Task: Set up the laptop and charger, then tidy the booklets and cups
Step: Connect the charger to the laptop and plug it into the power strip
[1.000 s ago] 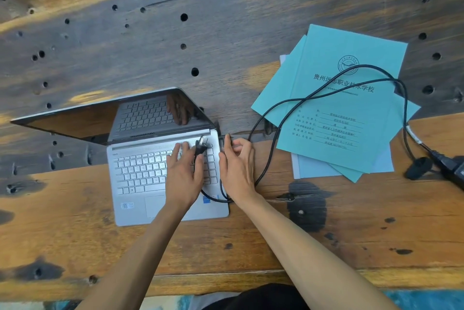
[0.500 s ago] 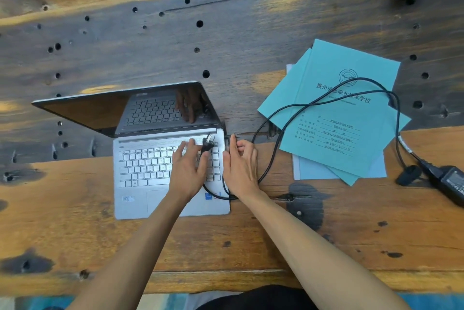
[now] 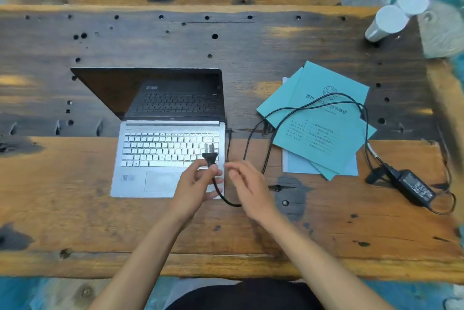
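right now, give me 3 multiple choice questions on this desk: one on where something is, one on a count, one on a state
1. Where does the cable run?
A. across the booklets
B. under the laptop
C. round the cups

2. How many cups stand at the table's far right corner?
A. one
B. two
C. four

3. What is the left hand doing?
A. lying flat on the keys
B. holding the plug
C. closing the lid

Answers:
1. A, the black cable loops over the teal covers.
2. B, two white cups stand side by side.
3. B, its fingers grip the plug, prongs up, over the keyboard; the right hand is empty.
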Demonstrator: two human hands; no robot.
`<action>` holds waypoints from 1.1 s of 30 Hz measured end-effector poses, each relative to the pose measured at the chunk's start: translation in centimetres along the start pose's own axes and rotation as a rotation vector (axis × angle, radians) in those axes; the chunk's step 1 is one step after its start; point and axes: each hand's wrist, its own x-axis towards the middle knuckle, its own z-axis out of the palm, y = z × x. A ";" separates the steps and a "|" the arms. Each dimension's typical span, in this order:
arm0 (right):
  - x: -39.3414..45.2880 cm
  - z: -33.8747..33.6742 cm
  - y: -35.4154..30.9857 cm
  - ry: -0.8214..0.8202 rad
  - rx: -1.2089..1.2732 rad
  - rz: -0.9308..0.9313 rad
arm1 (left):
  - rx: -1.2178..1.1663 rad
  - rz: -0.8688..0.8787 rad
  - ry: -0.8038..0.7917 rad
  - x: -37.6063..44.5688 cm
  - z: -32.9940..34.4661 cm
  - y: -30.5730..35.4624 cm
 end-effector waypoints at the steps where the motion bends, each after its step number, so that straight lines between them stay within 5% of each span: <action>1: -1.3 0.1 -0.6 -0.032 0.040 -0.015 | -0.011 0.011 -0.016 -0.6 0.6 0.1; 7: -4.8 -1.2 -3.1 0.179 0.159 0.000 | -0.143 0.003 -0.074 -2.9 4.1 1.6; 12: -5.6 -4.3 -4.1 0.276 0.167 0.072 | -0.133 0.068 -0.321 -3.9 6.7 2.3; 19: -7.2 -11.3 -3.4 0.519 0.587 0.204 | 0.144 0.192 -0.516 -4.5 12.1 2.0; 23: -9.4 -18.2 -1.0 0.735 0.761 0.262 | 0.588 0.385 -0.650 -4.5 15.3 -0.3; 33: -18.3 -33.3 3.0 1.109 0.879 0.054 | 1.053 0.910 -0.694 -2.1 24.2 0.2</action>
